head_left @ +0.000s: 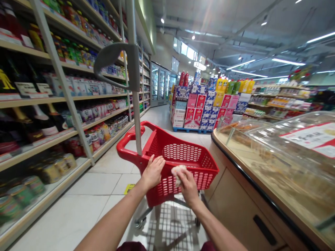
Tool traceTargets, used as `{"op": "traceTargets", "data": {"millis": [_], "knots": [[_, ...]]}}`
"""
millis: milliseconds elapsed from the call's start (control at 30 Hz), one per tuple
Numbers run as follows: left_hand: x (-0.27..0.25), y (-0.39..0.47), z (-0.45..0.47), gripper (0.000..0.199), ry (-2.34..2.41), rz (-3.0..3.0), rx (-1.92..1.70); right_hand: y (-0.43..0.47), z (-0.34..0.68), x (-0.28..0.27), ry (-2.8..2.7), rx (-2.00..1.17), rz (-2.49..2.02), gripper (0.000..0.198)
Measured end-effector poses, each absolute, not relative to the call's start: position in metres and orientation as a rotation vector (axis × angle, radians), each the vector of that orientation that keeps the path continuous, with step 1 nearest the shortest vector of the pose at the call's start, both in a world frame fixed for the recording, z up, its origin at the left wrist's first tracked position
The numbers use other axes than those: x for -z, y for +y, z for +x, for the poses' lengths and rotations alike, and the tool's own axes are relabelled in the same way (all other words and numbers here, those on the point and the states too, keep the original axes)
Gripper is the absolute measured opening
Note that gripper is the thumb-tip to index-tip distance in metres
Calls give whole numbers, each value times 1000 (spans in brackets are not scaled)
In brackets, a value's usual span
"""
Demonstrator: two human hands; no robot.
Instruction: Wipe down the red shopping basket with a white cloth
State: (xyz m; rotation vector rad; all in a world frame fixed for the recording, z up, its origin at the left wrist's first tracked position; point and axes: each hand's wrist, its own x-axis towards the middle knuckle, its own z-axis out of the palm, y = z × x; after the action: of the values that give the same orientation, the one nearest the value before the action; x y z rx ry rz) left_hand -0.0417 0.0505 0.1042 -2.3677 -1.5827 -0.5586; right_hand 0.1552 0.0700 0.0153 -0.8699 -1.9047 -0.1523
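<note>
A red plastic shopping cart (183, 167) stands in front of me, its side turned toward me and its handle at the left. My left hand (154, 169) grips the near rim by the handle end, with its fingers bent over the edge. To the right, my right hand (188, 184) pinches a crumpled whitish cloth (179, 171) against the cart's near side, just below the rim. Part of the cloth is hidden by the fingers. A grey metal pole (136, 118) with a curved grey hook-like piece (117, 66) rises from the handle end.
Shelves (86, 97) of bottles and cans line the left. A glass-topped food counter (251, 188) stands close on the right. Farther ahead, stacked drink boxes (196, 108) sit on a blue pallet (193, 130). A yellow floor sticker (129, 189) lies left of the cart.
</note>
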Motion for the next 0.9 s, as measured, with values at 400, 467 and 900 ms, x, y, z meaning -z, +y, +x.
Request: {"op": "traceTargets", "data": {"millis": [400,467,900], "knots": [[-103,27,-72,52,-1313,-2305,619,62,119,-17,-1898,39,-875,39],[-108,17,-92,49,-1462,-2068,751,63,113,-22,-1887,26,-904,38],[-141,34,-123,53,-1792,-1963,667,66,32,-73,-1989,28,-716,32]]}}
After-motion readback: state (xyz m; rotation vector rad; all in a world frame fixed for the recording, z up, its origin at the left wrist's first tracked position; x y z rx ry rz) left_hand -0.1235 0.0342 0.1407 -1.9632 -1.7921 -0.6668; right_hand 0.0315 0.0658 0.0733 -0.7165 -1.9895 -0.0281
